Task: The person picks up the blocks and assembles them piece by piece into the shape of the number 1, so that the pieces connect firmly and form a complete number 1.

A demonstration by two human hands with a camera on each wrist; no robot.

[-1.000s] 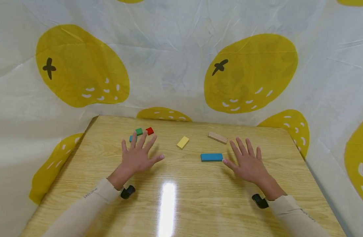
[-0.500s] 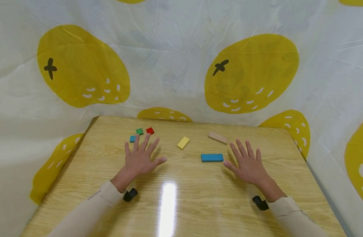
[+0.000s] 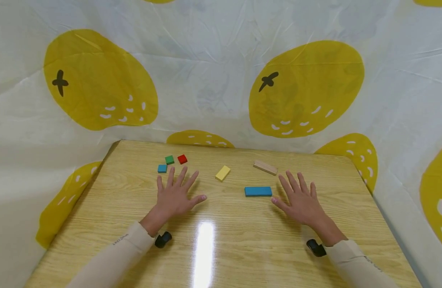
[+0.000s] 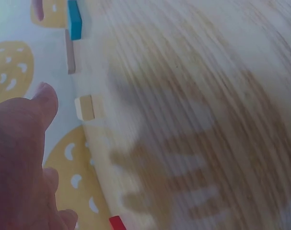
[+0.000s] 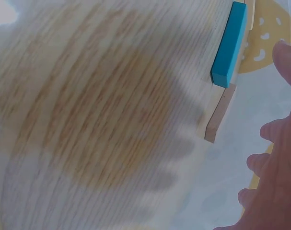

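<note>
My left hand (image 3: 177,194) is spread flat, palm down, over the wooden table (image 3: 221,248), holding nothing. Just beyond its fingertips lie a small blue block (image 3: 162,168), a green block (image 3: 169,159) and a red block (image 3: 182,159). A yellow block (image 3: 222,173) lies to its right. My right hand (image 3: 299,199) is also spread flat and empty, its thumb close to the long blue block (image 3: 258,191). A pale wooden block (image 3: 265,167) lies beyond that. The wrist views show each hand's shadow on the table, along with the long blue block (image 5: 229,45) and the yellow block (image 4: 85,106).
A white sheet with large yellow fruit prints (image 3: 307,88) hangs behind and beside the table. The table's far edge (image 3: 235,149) runs just past the blocks. Black wrist-mounted cameras (image 3: 163,239) sit under both sleeves. Glare streaks the near tabletop.
My left hand has slid slightly right and back toward me, uncovering the small blue block. The right hand has barely moved. No block has shifted.
</note>
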